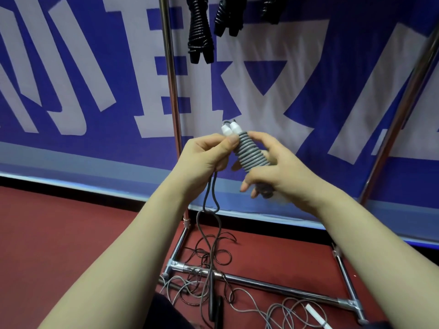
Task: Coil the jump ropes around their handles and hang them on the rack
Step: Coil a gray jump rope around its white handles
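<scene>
A grey jump rope [251,154] is wound in tight coils round its two white-tipped handles, held up in front of me. My right hand [282,172] grips the lower part of the coiled bundle. My left hand [209,155] pinches the rope beside the white handle tips, and a loose loop of the rope [210,198] hangs from it toward the floor. The chrome rack [172,91] stands just behind, with several black coiled jump ropes [199,32] hanging from its top.
Loose black and grey ropes [213,276] lie tangled on the red floor over the rack's base bar [273,284]. A white handle [317,315] lies at the lower right. A blue and white banner [297,91] covers the wall behind.
</scene>
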A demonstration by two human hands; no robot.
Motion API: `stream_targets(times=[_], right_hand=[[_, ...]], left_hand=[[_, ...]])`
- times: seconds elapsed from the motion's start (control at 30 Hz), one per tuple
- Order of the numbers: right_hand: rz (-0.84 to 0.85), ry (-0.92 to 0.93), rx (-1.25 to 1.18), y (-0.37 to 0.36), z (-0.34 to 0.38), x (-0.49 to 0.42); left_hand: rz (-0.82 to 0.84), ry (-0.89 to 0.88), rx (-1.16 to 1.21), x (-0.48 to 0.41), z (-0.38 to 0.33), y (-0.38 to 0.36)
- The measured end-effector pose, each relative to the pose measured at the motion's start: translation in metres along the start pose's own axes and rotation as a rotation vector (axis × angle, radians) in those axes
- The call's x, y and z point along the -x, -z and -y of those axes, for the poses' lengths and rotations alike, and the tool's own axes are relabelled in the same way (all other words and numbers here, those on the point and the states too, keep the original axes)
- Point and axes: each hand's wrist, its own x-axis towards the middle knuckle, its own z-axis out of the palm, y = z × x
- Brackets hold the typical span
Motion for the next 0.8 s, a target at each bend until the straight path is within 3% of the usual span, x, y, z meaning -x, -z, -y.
stream_targets(times=[0.1, 0.2, 0.37, 0.57, 0.67, 0.8], right_hand=[[-0.226, 0.184, 0.429, -0.007, -0.003, 0.001], [-0.369, 0.237, 0.892, -0.016, -0.004, 0.002], [-0.546, 0.167, 1.124, -0.022, -0.009, 0.002], [-0.817, 0.377, 1.244, -0.021, -0.020, -0.008], [-0.670, 0.250, 1.114, -0.020, -0.010, -0.003], [-0.512, 0.205, 0.662, -0.005, 0.000, 0.000]], left_hand=[[-0.127, -0.006, -0.028, 0.001, -0.002, -0.006], [-0.245, -0.012, -0.059, 0.003, -0.002, -0.019], [-0.340, 0.002, -0.054, 0.005, -0.002, -0.033], [-0.364, -0.003, -0.146, 0.007, -0.004, -0.035], [-0.315, -0.050, -0.183, 0.006, -0.008, -0.031], [-0.083, -0.083, -0.110, 0.009, -0.014, -0.023]])
